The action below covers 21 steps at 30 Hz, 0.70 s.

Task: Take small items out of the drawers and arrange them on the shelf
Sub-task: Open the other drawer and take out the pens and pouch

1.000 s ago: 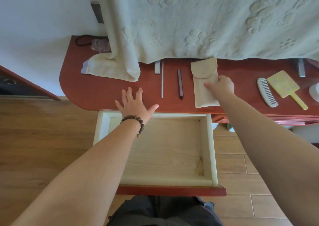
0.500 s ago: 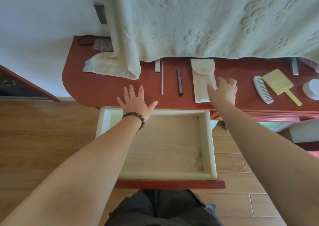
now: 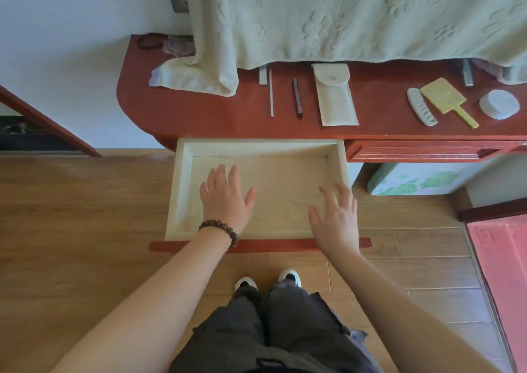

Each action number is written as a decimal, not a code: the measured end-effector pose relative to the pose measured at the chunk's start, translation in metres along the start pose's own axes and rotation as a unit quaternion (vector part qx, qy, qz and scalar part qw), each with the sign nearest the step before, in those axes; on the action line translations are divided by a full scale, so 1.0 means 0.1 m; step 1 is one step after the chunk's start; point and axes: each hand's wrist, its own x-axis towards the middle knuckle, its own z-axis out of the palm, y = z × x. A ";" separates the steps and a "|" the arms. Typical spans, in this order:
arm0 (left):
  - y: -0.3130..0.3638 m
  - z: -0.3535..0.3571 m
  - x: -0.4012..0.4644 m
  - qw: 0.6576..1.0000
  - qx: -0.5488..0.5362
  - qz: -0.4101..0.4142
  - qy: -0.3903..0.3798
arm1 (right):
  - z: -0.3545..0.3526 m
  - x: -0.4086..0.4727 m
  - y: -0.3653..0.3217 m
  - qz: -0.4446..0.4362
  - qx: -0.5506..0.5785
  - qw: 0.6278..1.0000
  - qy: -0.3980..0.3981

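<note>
Both hands are hovering palm-down with fingers spread and holding nothing: the left hand (image 3: pixel 225 198), wearing a beaded bracelet (image 3: pixel 220 231), is reaching over the left half of the open drawer (image 3: pixel 182 190), and the right hand (image 3: pixel 336 218) is reaching over its front right corner. The drawer, a pale bare-wood box with a red front strip, is lying pulled out below the red shelf (image 3: pixel 199 116). On the shelf, a thin grey stick (image 3: pixel 271 93), a dark pen (image 3: pixel 297 97) and a flat cream cloth pouch (image 3: pixel 336 96) with a snap flap are lying side by side, long axes pointing front to back, with a white comb (image 3: pixel 421 107), a yellow paddle mirror (image 3: pixel 445 97) and a round white jar (image 3: pixel 499 104) lying farther right.
</note>
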 end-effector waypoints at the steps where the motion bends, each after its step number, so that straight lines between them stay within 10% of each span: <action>1: -0.03 0.03 -0.17 1.000 0.006 -0.007 -0.001 | 0.05 -0.14 0.01 -0.014 -0.022 1.000 -0.009; 21: -0.18 0.55 -0.78 0.981 0.107 -0.108 -0.119 | 0.43 -0.56 0.36 -0.108 -0.248 0.947 -0.174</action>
